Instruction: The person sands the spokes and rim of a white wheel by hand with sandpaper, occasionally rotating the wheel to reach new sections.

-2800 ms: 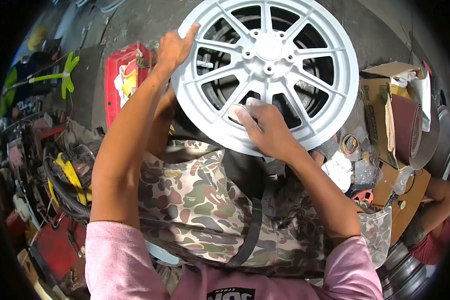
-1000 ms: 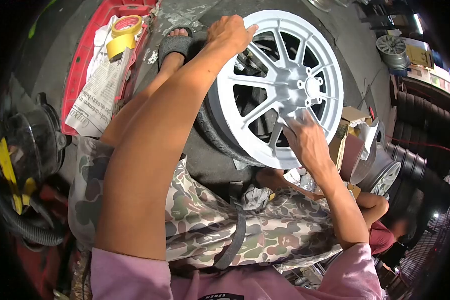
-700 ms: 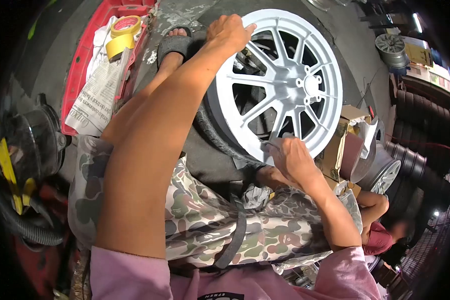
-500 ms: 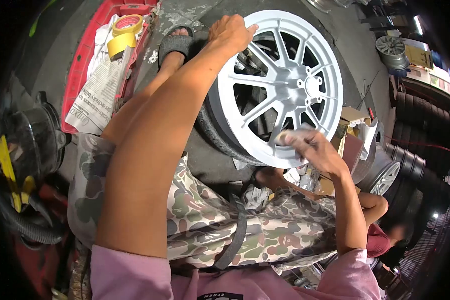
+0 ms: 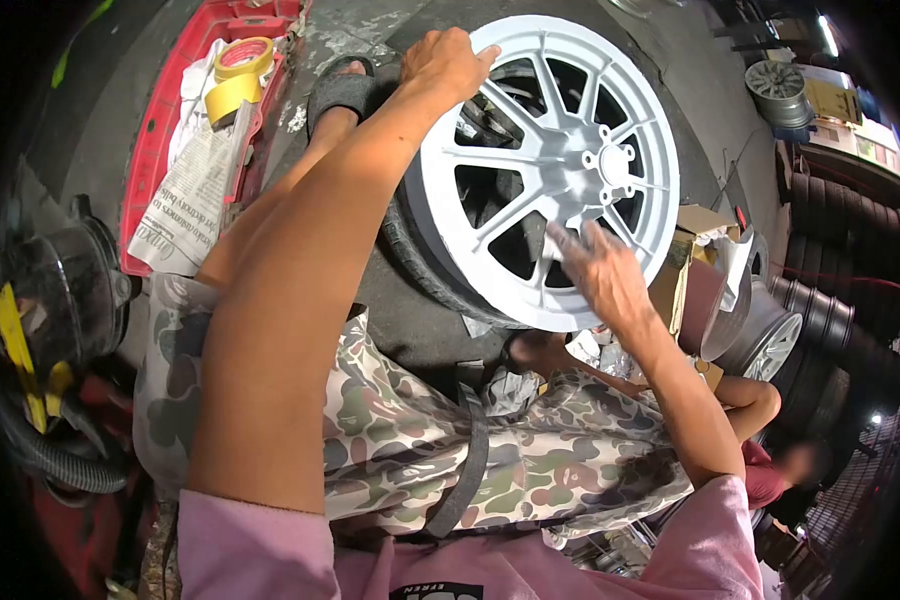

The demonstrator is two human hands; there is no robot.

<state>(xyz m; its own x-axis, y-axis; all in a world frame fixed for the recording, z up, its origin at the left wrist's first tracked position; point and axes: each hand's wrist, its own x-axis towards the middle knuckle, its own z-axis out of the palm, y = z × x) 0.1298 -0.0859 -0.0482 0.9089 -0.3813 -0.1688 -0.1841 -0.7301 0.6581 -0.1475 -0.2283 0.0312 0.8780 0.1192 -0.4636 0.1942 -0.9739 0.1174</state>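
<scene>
Now nearer the centre of the white wheel (image 5: 562, 163) than before, the right hand (image 5: 610, 278) covers five o'clock; blur hides whether it holds anything. Across the wheel, apart, the left hand (image 5: 448, 68) clamps the ten o'clock edge. Off at nine, a red tray (image 5: 153, 140) holds newspaper (image 5: 192, 195) and yellow tape (image 5: 233, 99).

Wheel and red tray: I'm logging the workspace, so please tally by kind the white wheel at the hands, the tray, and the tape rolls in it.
White wheel, left hand on its rim: 1
Red tray: 1
Yellow tape rolls: 2
Total: 4
</scene>
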